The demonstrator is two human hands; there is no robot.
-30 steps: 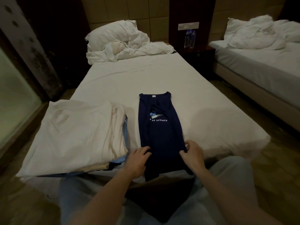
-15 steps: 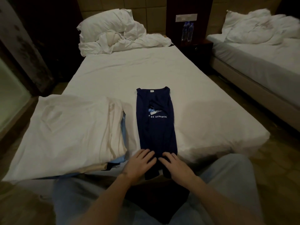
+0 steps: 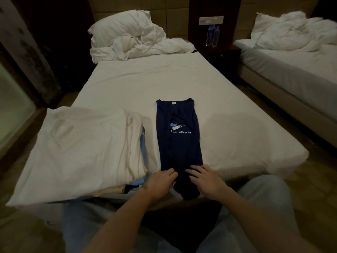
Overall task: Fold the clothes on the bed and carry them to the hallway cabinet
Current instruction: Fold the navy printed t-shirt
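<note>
A navy T-shirt (image 3: 179,143) with white "SUMMER" lettering lies folded into a long narrow strip on the white bed (image 3: 145,84), collar away from me. Its bottom hem hangs over the bed's near edge. My left hand (image 3: 160,181) and my right hand (image 3: 204,178) rest flat on the shirt's lower end, fingers straight and side by side. A stack of cream and light-blue clothes (image 3: 85,147) lies to the left of the navy shirt.
Rumpled white pillows and bedding (image 3: 131,37) are heaped at the bed's head. A dark nightstand (image 3: 221,55) with two water bottles (image 3: 212,35) stands between this bed and a second bed (image 3: 291,66) on the right. My knees are against the bed's near edge.
My right hand let go of the shirt's right edge and moved left, laying flat beside my left hand. The shirt's right side now lies folded in, making a narrower strip.
</note>
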